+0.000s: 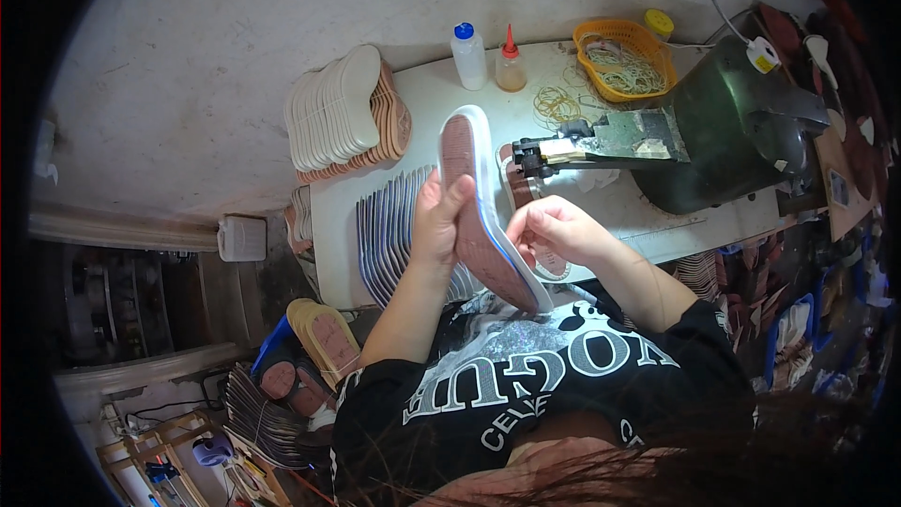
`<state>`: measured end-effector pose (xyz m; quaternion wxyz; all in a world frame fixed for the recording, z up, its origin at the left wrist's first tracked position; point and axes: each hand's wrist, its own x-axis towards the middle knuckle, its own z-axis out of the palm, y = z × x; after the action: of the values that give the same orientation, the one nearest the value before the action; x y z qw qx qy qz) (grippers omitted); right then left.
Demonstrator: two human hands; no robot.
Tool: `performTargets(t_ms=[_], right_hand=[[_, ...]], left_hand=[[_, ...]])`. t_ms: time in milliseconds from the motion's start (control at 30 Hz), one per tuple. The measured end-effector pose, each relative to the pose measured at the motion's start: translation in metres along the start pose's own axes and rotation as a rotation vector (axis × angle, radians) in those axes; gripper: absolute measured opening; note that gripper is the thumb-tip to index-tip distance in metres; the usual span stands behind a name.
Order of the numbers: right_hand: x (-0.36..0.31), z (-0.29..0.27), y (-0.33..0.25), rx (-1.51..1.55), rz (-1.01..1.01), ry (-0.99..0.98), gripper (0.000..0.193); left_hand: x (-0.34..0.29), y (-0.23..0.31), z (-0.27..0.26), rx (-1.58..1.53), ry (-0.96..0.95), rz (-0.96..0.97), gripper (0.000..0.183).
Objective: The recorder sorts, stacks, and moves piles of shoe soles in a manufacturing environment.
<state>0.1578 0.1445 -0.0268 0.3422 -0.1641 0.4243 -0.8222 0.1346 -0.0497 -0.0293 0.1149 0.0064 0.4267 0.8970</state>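
A shoe sole (493, 258) with a pinkish-brown face, white rim and blue line stands tilted over the table's front edge. My left hand (437, 225) is wrapped around its middle, thumb across the brown face. At the sole's right edge is my right hand (563, 230), its fingers bent and pressed together; whatever they pinch is too small to make out. Behind that hand, a second brown sole with a white rim (518, 190) lies on the table, partly hidden by the machine head. Left of my left hand, a row of blue-edged soles (385, 235) leans together.
A green sewing machine (694, 150) reaches in from the right. Stacked white insoles (333, 117) stand at the back left. Two squeeze bottles, blue-capped (469, 61) and red-tipped (511, 70), stand near an orange basket (624, 89) of cords. More soles (324, 333) sit lower left.
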Motion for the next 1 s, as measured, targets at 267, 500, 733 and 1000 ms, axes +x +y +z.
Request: performTargets(t_ms=[267,500,733,1000], right_hand=[[-0.001,-0.015,-0.041,-0.385,0.2,0.029,0.031],[-0.004,-0.033,-0.034,-0.938,0.018,0.27,0.025],[-0.029,-0.041,-0.022,-0.44,0.062,0.373,0.026],[-0.048,-0.048,-0.009,-0.282,-0.028,0.578,0.026]], left_hand=[[0.015,-0.017,0.037,0.212,-0.133,0.053,0.037],[0.03,-0.039,0.052,0.608,0.027,0.312,0.036],[0.084,-0.03,0.05,0.451,0.104,0.109,0.034],[0.113,-0.065,0.038,0.897,0.143,0.154,0.043]])
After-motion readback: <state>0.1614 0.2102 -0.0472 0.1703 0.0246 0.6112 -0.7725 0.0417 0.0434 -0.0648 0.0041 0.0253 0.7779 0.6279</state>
